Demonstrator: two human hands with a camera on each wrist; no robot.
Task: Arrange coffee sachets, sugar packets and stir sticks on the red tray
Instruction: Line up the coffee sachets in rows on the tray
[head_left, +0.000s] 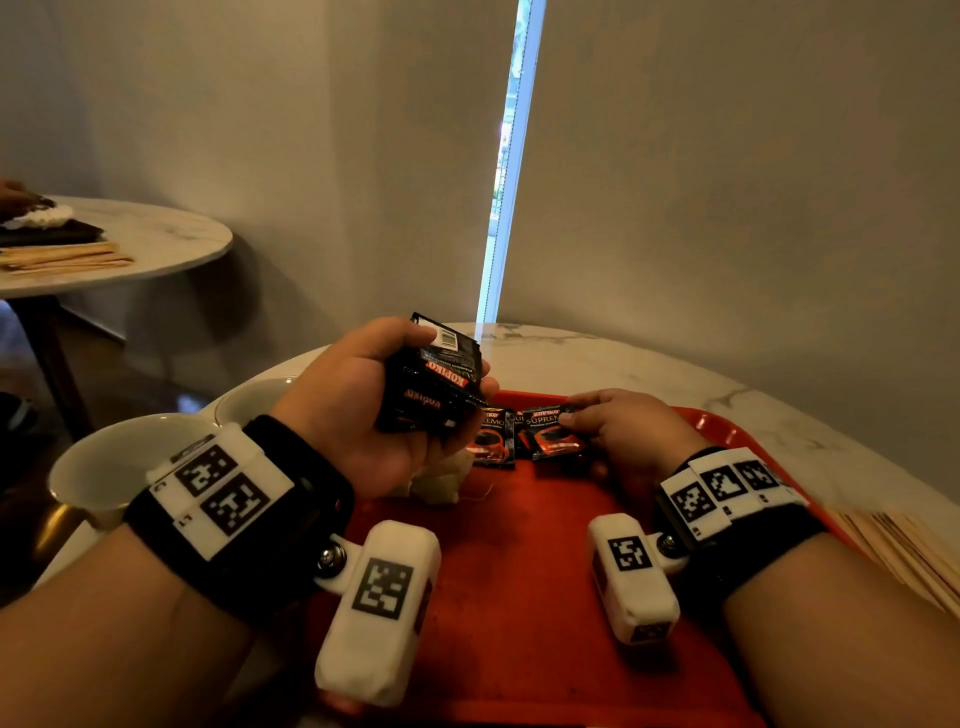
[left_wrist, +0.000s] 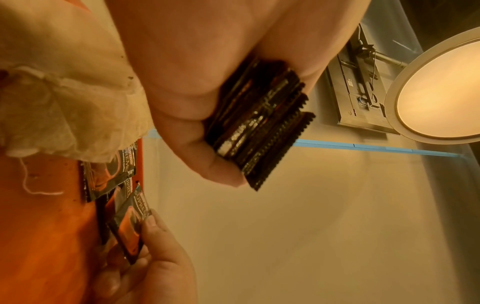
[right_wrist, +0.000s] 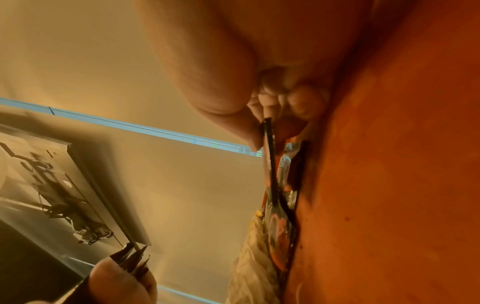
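Two white cups (head_left: 109, 462) stand at the table's left edge, beside the red tray (head_left: 519, 571). The left hand (head_left: 358, 410) grips a stack of coffee sachets (head_left: 431, 379) above the tray. Right of it, the right hand (head_left: 623, 431) pinches one sachet (head_left: 550, 441) lying on the tray beside another. Stir sticks (head_left: 904, 551) lie off the tray's right edge.

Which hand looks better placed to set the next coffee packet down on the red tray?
The right hand, probably. It is low over the red tray, already pinching a sachet beside the ones laid there. The left hand is raised above the tray, gripping the stack of sachets like a supply.
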